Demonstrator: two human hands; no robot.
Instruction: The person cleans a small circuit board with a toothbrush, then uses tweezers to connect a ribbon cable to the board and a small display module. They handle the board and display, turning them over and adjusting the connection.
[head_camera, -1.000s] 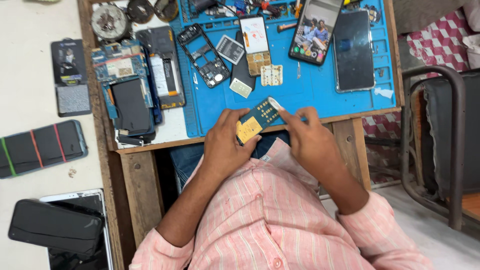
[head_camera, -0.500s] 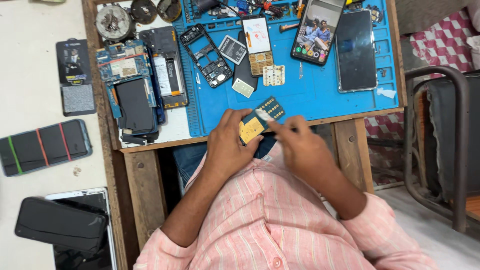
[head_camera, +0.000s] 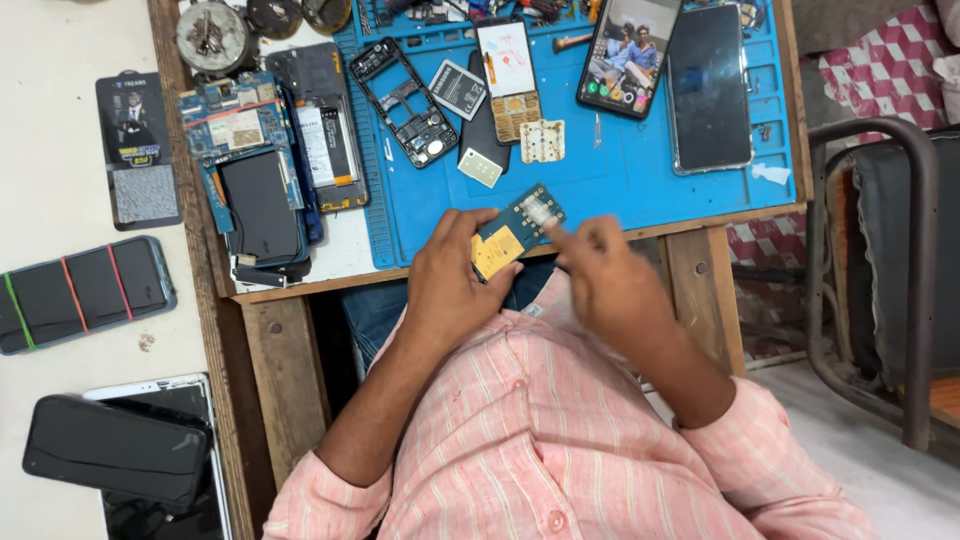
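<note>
I hold a small phone circuit board (head_camera: 515, 230) over the near edge of the blue mat (head_camera: 640, 180). It is dark blue with a yellow patch at one end and a pale square at the other. My left hand (head_camera: 450, 275) is curled around the yellow end, thumb and fingers pinching it. My right hand (head_camera: 605, 275) is mostly closed, with one finger stretched out so the tip touches the pale end of the board.

I think I am checking or rubbing that pale spot. Next I need to keep the board still and press softly, so nothing tiny snaps.

Just past the board, on the mat, lie a small pale card (head_camera: 480, 167) and a cream keypad sheet (head_camera: 542, 141). An empty black phone frame (head_camera: 404, 103) sits toward the far left of the mat. A lit phone (head_camera: 628, 55) and a dark phone (head_camera: 708, 88) lie near the far right corner. Off the mat, at the left edge of the wooden table (head_camera: 270, 350), is an opened phone with blue boards (head_camera: 245, 165).
</note>
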